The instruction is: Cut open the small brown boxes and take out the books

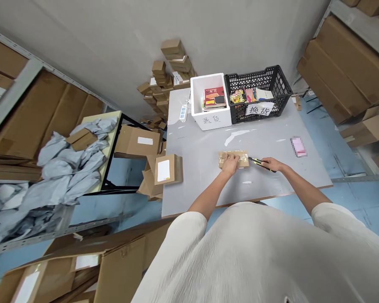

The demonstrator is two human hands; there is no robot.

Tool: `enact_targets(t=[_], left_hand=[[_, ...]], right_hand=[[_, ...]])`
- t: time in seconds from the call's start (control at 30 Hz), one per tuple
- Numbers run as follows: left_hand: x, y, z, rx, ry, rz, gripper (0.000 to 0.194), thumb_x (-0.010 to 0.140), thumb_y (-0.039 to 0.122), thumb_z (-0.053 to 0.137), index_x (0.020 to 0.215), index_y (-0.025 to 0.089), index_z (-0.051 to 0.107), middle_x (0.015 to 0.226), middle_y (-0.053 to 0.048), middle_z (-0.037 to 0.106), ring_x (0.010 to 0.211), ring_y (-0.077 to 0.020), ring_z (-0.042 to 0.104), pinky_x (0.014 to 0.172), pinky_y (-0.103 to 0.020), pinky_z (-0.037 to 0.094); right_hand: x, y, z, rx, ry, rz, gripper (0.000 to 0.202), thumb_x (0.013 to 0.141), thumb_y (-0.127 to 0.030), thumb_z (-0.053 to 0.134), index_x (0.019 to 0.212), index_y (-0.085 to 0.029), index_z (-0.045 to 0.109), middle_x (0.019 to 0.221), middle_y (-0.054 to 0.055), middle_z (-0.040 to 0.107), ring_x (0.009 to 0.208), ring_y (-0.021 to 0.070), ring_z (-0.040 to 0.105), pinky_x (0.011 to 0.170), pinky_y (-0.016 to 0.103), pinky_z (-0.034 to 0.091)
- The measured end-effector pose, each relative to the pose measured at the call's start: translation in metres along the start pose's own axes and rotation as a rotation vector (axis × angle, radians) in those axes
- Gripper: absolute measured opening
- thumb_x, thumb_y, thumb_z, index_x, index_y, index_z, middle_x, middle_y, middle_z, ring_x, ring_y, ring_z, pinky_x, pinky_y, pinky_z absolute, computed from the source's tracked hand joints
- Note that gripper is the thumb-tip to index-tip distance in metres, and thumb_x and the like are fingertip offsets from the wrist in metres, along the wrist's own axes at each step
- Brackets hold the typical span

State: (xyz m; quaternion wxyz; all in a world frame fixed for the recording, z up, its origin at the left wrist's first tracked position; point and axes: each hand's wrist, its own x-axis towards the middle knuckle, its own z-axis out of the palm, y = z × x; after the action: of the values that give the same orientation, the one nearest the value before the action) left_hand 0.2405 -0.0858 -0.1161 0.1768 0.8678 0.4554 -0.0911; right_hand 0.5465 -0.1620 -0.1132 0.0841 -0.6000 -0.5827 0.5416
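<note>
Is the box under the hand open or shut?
Shut, it seems: the box has shiny tape across its top, beneath the left hand.

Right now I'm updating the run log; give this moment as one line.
left hand: on taped box; right hand: holding utility knife, tip near box's right end; beyond: white bin, black crate
</note>
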Motion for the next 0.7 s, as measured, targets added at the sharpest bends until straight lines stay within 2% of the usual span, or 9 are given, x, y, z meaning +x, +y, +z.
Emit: enact_targets(t=[0.1,0.2,0.33,0.5,0.6,0.7], left_hand=[[0.002,0.003,0.000,0.011,0.003,-0.004,0.055,0.090,0.034,0.083,0.137,0.028,0.056,0.140,-0.012,0.059,0.139,-0.0335,0.054,0.134,-0.057,0.019],[0.001,0.010,0.001,-0.020,0.026,-0.043,0.062,0.089,0.045,0.085,0.138,0.024,0.056,0.142,-0.016,0.057,0.141,-0.0348,0.050,0.129,-0.055,0.026],[-0.002,0.020,0.002,-0.033,0.065,-0.021,0.057,0.091,0.038,0.083,0.139,0.022,0.056,0.147,-0.018,0.053,0.141,-0.0346,0.050,0.124,-0.051,0.032],[0.006,0.030,0.000,-0.018,0.053,0.049,0.043,0.093,0.033,0.080,0.130,0.022,0.061,0.139,-0.016,0.060,0.138,-0.0349,0.054,0.129,-0.055,0.025],[0.013,0.033,-0.003,-0.010,0.029,0.046,0.048,0.091,0.032,0.082,0.133,0.020,0.062,0.136,-0.015,0.061,0.131,-0.0344,0.060,0.133,-0.058,0.016],[0.016,0.033,-0.004,-0.007,0.008,0.049,0.052,0.091,0.030,0.083,0.137,0.020,0.062,0.138,-0.016,0.061,0.126,-0.0330,0.064,0.135,-0.057,0.012]], right_hand=[[0.007,0.000,0.003,0.003,0.038,0.018,0.034,0.095,-0.056,0.057,0.096,-0.023,0.065,0.079,-0.001,0.067,0.065,0.0150,0.056,0.058,0.024,0.044],[0.010,0.001,0.005,0.035,0.061,0.021,0.032,0.094,-0.055,0.060,0.095,-0.023,0.066,0.077,-0.001,0.066,0.062,0.0141,0.053,0.055,0.024,0.041],[0.009,0.005,0.009,0.055,0.075,-0.002,0.028,0.093,-0.049,0.061,0.093,-0.022,0.068,0.077,-0.001,0.067,0.063,0.0146,0.054,0.056,0.024,0.042],[0.010,0.003,0.011,0.018,0.128,0.001,0.022,0.094,-0.042,0.061,0.095,-0.022,0.070,0.080,0.001,0.071,0.071,0.0163,0.061,0.063,0.024,0.046],[0.012,0.000,0.010,0.001,0.154,0.016,0.020,0.094,-0.039,0.060,0.095,-0.022,0.070,0.080,0.001,0.072,0.074,0.0166,0.064,0.068,0.025,0.047],[0.013,-0.003,0.012,0.004,0.156,0.030,0.021,0.094,-0.039,0.060,0.092,-0.022,0.070,0.078,0.000,0.071,0.071,0.0159,0.062,0.065,0.024,0.047]])
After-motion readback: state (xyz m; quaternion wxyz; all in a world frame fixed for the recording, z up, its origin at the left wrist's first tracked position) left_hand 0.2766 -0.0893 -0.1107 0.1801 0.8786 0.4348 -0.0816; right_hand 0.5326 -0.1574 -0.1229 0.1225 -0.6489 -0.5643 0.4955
